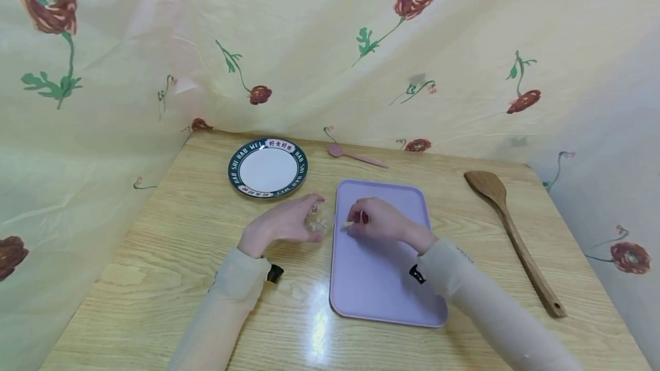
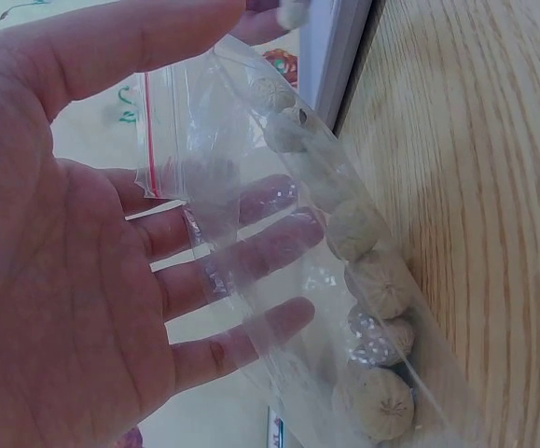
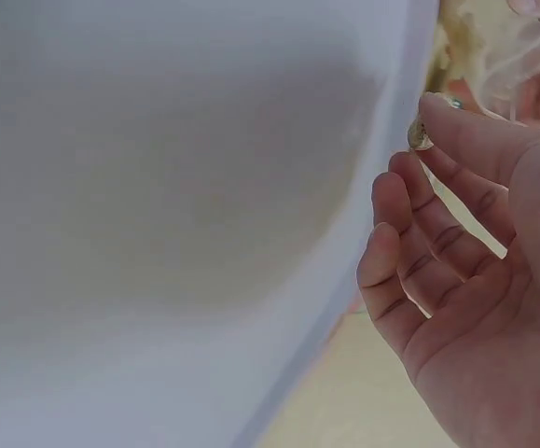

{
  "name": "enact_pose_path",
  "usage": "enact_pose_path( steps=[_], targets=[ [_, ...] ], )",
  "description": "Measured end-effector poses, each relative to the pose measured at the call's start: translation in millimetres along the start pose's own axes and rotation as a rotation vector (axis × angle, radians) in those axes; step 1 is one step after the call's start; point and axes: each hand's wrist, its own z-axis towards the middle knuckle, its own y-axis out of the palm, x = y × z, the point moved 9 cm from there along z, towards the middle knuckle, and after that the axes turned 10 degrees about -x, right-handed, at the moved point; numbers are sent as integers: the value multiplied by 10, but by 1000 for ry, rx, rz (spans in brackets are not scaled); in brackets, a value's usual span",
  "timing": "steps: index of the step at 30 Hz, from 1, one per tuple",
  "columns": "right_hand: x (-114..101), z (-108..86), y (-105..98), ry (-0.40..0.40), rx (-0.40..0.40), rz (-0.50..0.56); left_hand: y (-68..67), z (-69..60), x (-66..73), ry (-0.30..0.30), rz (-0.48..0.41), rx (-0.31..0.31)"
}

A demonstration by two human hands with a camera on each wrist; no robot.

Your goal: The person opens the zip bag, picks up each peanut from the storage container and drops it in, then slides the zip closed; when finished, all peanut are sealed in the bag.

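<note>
A clear zip bag point(image 2: 215, 159) with a red seal line holds several pale, round, ribbed pods point(image 2: 381, 285) that look like white cardamom. They lie in a row along its tabletop side. My left hand point(image 1: 286, 219) is around the bag, left of the lilac tray point(image 1: 389, 296). Its fingers reach loosely behind the clear plastic, the thumb apart from them by an upper corner. Over the tray's left edge, my right hand point(image 1: 381, 219) pinches one small white cardamom pod point(image 3: 417, 136) between thumb and fingertip. The other right fingers are bent and hold nothing.
A white plate with a dark green lettered rim point(image 1: 234, 168) lies at the back left. Behind the tray is a small pink spoon point(image 1: 361, 158). A long wooden spatula point(image 1: 510, 228) lies on the right. Flowered cloth point(image 1: 309, 44) hangs along the table's back edge.
</note>
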Motion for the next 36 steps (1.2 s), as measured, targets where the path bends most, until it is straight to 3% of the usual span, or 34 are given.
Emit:
enact_pose_path(
  steps=[14,27,36],
  targets=[
    [-290,185,-296,-29,12,-47,-16,4,-7,4,24,12],
    [-458,387,-181,-49,8,-110,-26,3,28,40,20,28],
    [-519,403,-113,-47,33,-108,-18,-5,40,40,2,19]
  ],
)
